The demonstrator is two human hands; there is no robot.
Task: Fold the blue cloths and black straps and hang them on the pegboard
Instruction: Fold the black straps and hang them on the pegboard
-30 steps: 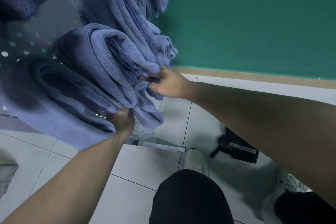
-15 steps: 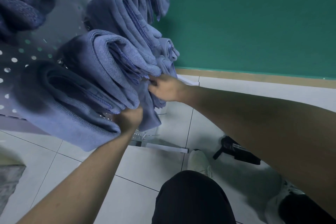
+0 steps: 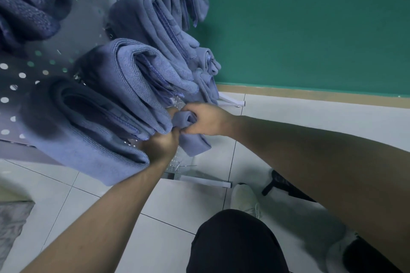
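Right hand (image 3: 206, 121) grips a folded blue cloth (image 3: 192, 137); left hand (image 3: 160, 145) clutches it too (fingertips hidden).

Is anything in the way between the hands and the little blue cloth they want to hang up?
No. Both the left hand and the right hand already grip the small folded blue cloth, right against the pegboard. The bigger hung cloths crowd it from the left; its hook is hidden.

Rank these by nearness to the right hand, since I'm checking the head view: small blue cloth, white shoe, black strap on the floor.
From the right hand:
1. Small blue cloth, gripped in it.
2. White shoe, below on the tiles.
3. Black strap, lower right beside the forearm.
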